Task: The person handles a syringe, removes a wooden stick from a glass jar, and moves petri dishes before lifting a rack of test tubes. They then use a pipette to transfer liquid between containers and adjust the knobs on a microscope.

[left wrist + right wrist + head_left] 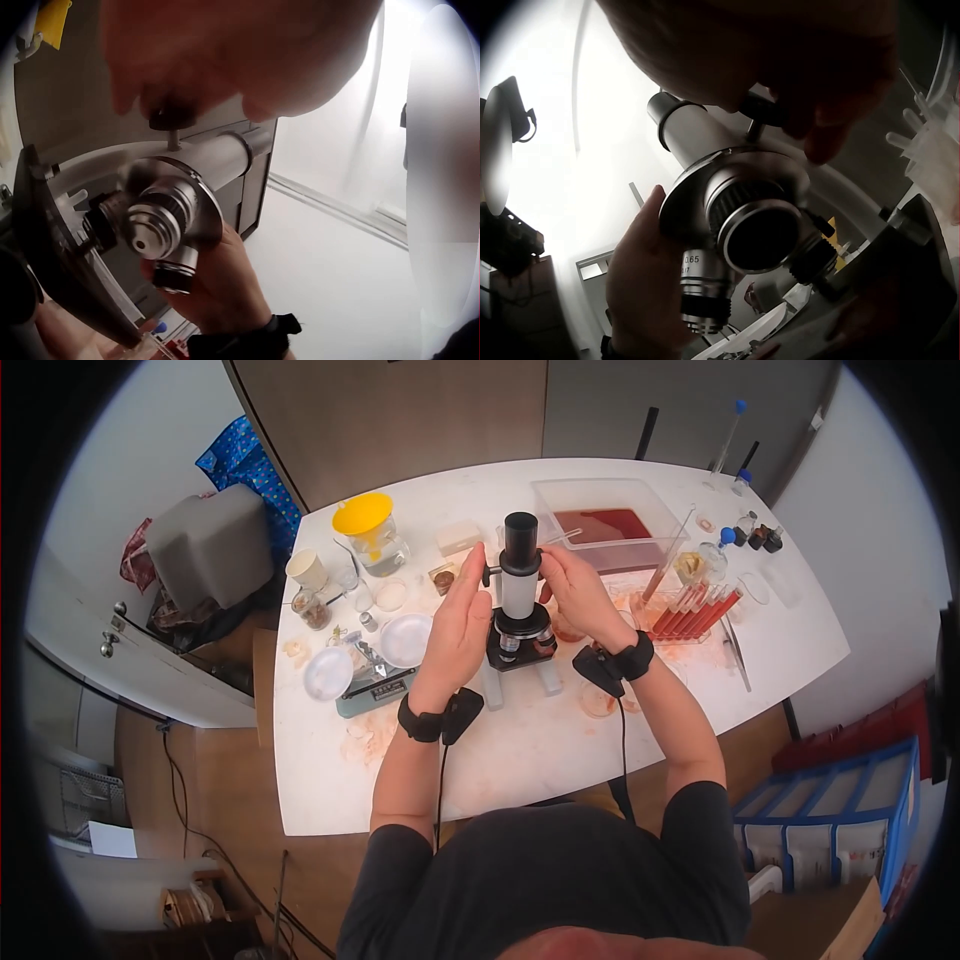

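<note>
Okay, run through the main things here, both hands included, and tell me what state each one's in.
Microscope: upright.
Left hand: holds the left knob.
Right hand: holds the right knob.
Funnel: wide end up, set in the beaker.
Beaker: seems to hold clear liquid.
Bin: open, red liquid inside.
Tubes: racked, red inside.
Balance: pans look empty.
Table: stained reddish in places.

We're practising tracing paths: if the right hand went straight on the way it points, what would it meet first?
Most likely the microscope: the right hand points at its upper part from close beside it, though the exact depth is hard to judge.
</note>
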The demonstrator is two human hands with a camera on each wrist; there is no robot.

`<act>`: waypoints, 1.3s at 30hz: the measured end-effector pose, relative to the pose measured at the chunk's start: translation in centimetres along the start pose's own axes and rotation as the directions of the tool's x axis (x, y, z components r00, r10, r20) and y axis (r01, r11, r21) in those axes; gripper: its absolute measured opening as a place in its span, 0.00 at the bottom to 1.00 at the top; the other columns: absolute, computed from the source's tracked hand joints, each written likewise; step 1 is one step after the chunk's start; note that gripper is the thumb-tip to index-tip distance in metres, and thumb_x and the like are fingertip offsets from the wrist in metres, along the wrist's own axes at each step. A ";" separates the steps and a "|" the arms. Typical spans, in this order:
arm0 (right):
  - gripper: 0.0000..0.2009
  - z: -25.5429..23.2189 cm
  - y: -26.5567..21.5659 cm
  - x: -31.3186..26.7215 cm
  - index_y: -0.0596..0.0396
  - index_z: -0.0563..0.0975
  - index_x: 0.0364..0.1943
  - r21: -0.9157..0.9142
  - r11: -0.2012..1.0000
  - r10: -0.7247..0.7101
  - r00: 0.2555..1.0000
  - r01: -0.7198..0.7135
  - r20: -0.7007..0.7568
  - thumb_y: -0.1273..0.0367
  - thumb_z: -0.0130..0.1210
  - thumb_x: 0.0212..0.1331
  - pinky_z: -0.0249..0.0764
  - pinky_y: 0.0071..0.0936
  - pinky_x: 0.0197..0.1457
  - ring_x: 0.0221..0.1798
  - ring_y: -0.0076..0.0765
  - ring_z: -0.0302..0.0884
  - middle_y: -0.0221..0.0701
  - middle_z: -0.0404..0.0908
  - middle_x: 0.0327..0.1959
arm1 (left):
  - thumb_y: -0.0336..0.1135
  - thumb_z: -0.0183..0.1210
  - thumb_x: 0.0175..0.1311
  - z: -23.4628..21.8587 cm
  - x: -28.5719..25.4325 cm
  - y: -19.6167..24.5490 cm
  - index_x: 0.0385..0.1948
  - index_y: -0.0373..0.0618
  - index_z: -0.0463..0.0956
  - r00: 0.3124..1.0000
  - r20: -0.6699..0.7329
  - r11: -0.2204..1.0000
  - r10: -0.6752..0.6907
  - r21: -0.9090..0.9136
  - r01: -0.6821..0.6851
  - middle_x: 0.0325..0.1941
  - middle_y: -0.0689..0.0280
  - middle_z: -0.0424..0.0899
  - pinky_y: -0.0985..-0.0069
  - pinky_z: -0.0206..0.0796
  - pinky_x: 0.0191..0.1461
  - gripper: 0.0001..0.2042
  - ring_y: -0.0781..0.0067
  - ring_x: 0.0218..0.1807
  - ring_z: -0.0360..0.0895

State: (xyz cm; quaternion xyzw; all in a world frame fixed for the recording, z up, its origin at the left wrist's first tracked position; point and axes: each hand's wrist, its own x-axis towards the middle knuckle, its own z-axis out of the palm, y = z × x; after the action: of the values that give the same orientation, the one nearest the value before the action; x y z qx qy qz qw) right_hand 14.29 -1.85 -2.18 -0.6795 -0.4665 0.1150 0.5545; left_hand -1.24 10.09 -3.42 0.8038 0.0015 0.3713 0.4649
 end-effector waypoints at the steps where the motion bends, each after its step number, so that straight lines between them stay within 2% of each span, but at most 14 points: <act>1: 0.16 0.0 0.0 0.1 0.62 0.75 0.46 -0.021 1.000 0.003 1.000 -0.003 0.002 0.62 0.45 0.71 0.72 0.27 0.33 0.26 0.30 0.77 0.36 0.78 0.31 | 0.34 0.40 0.73 0.0 0.1 0.1 0.70 0.36 0.53 0.999 0.001 0.985 0.042 0.165 -0.042 0.72 0.50 0.60 0.68 0.51 0.73 0.25 0.56 0.73 0.59; 5: 0.16 -0.3 -0.2 0.3 0.62 0.75 0.47 -0.037 0.998 0.048 0.998 -0.047 0.037 0.62 0.44 0.71 0.73 0.27 0.34 0.27 0.31 0.77 0.36 0.78 0.31 | 0.24 0.43 0.68 -0.4 0.2 0.6 0.69 0.38 0.55 0.999 0.018 0.961 0.033 0.276 -0.037 0.69 0.48 0.64 0.68 0.57 0.70 0.26 0.51 0.69 0.64; 7: 0.15 -0.3 -0.4 0.2 0.62 0.75 0.48 0.016 1.000 0.013 1.000 -0.013 0.008 0.64 0.46 0.70 0.74 0.26 0.35 0.28 0.30 0.78 0.37 0.78 0.35 | 0.22 0.44 0.66 -0.9 0.2 1.0 0.69 0.40 0.56 0.999 0.047 0.955 -0.001 0.297 -0.013 0.68 0.48 0.66 0.67 0.59 0.68 0.26 0.50 0.68 0.66; 11: 0.13 -0.1 -1.0 -0.5 0.60 0.74 0.53 0.034 0.991 -0.127 0.986 0.131 -0.105 0.70 0.49 0.67 0.76 0.24 0.38 0.32 0.30 0.80 0.38 0.78 0.45 | 0.22 0.44 0.67 -0.9 0.1 0.9 0.69 0.42 0.57 0.999 0.041 0.950 0.011 0.310 -0.023 0.67 0.48 0.68 0.66 0.60 0.67 0.26 0.50 0.67 0.67; 14: 0.14 -0.4 -1.3 -1.0 0.58 0.74 0.54 -0.028 0.988 -0.152 0.988 0.151 -0.038 0.73 0.50 0.65 0.76 0.25 0.39 0.32 0.30 0.81 0.38 0.77 0.49 | 0.22 0.44 0.67 -0.7 0.0 0.8 0.69 0.43 0.56 1.000 0.026 0.957 -0.004 0.290 -0.003 0.67 0.48 0.68 0.66 0.61 0.67 0.27 0.50 0.66 0.68; 19: 0.14 -0.5 -1.6 -0.9 0.57 0.74 0.53 -0.073 0.992 -0.107 0.993 0.104 -0.041 0.73 0.50 0.65 0.76 0.26 0.38 0.30 0.30 0.81 0.38 0.79 0.48 | 0.21 0.45 0.66 -0.3 -0.1 0.7 0.70 0.44 0.55 0.999 0.019 0.962 -0.028 0.273 0.022 0.68 0.48 0.67 0.67 0.59 0.68 0.28 0.50 0.68 0.66; 22: 0.14 -0.5 -1.7 -0.8 0.57 0.75 0.53 -0.123 0.987 -0.112 0.992 0.106 -0.050 0.72 0.49 0.65 0.75 0.27 0.37 0.30 0.32 0.80 0.38 0.80 0.45 | 0.20 0.45 0.64 -0.4 0.0 1.0 0.67 0.34 0.57 0.998 0.006 0.936 0.058 0.348 -0.056 0.67 0.44 0.66 0.64 0.59 0.69 0.26 0.47 0.68 0.64; 26: 0.14 -0.5 -1.9 -0.7 0.57 0.75 0.53 -0.155 0.984 -0.098 0.994 0.090 -0.046 0.69 0.49 0.66 0.75 0.30 0.36 0.29 0.35 0.80 0.38 0.81 0.42 | 0.19 0.45 0.63 -0.9 0.0 2.0 0.66 0.34 0.59 0.992 0.051 0.922 0.114 0.367 -0.124 0.68 0.44 0.64 0.65 0.58 0.70 0.26 0.48 0.70 0.62; 29: 0.14 -0.6 -2.1 -0.5 0.61 0.73 0.54 -0.148 0.985 -0.090 0.996 0.085 -0.026 0.72 0.47 0.67 0.73 0.24 0.34 0.28 0.25 0.77 0.35 0.80 0.33 | 0.18 0.45 0.63 -0.9 -0.1 2.0 0.66 0.34 0.59 0.988 0.077 0.911 0.137 0.382 -0.156 0.69 0.45 0.62 0.65 0.58 0.70 0.26 0.48 0.70 0.62; 32: 0.14 -0.6 -2.1 -0.3 0.61 0.74 0.53 -0.138 0.989 -0.064 0.998 0.061 -0.014 0.71 0.46 0.68 0.73 0.24 0.34 0.28 0.26 0.77 0.34 0.80 0.33 | 0.17 0.45 0.61 -0.7 0.0 1.9 0.66 0.34 0.59 0.989 0.072 0.904 0.131 0.400 -0.149 0.69 0.45 0.62 0.65 0.58 0.70 0.27 0.48 0.70 0.61; 35: 0.14 -0.5 -1.7 0.0 0.61 0.74 0.52 -0.157 0.986 -0.058 0.998 0.054 -0.017 0.70 0.45 0.69 0.73 0.25 0.34 0.28 0.27 0.78 0.35 0.80 0.33 | 0.16 0.46 0.60 -0.5 0.0 1.7 0.67 0.35 0.58 0.990 0.068 0.903 0.127 0.404 -0.144 0.70 0.47 0.61 0.65 0.56 0.71 0.28 0.48 0.71 0.61; 38: 0.14 -0.2 -1.4 0.1 0.57 0.78 0.45 -0.253 0.963 -0.109 0.992 0.090 -0.063 0.64 0.43 0.69 0.74 0.37 0.41 0.37 0.47 0.80 0.40 0.82 0.36 | 0.16 0.45 0.60 -0.4 0.0 1.5 0.68 0.37 0.56 0.987 0.075 0.882 0.142 0.443 -0.160 0.72 0.50 0.61 0.66 0.54 0.72 0.30 0.50 0.72 0.59; 39: 0.15 -0.1 -1.4 0.2 0.57 0.78 0.44 -0.271 0.959 -0.107 0.992 0.086 -0.065 0.64 0.41 0.69 0.73 0.38 0.42 0.38 0.48 0.79 0.41 0.82 0.36 | 0.16 0.45 0.60 -0.4 0.0 1.6 0.68 0.37 0.57 0.986 0.071 0.883 0.153 0.438 -0.168 0.71 0.50 0.61 0.66 0.54 0.72 0.30 0.50 0.72 0.59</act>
State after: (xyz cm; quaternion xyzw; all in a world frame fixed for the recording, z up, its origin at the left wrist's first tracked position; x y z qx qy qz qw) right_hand 13.74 -1.84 -0.86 -0.7285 -0.4881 -0.0031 0.4806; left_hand -2.04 9.50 -2.11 0.8920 0.0112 0.3844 0.2377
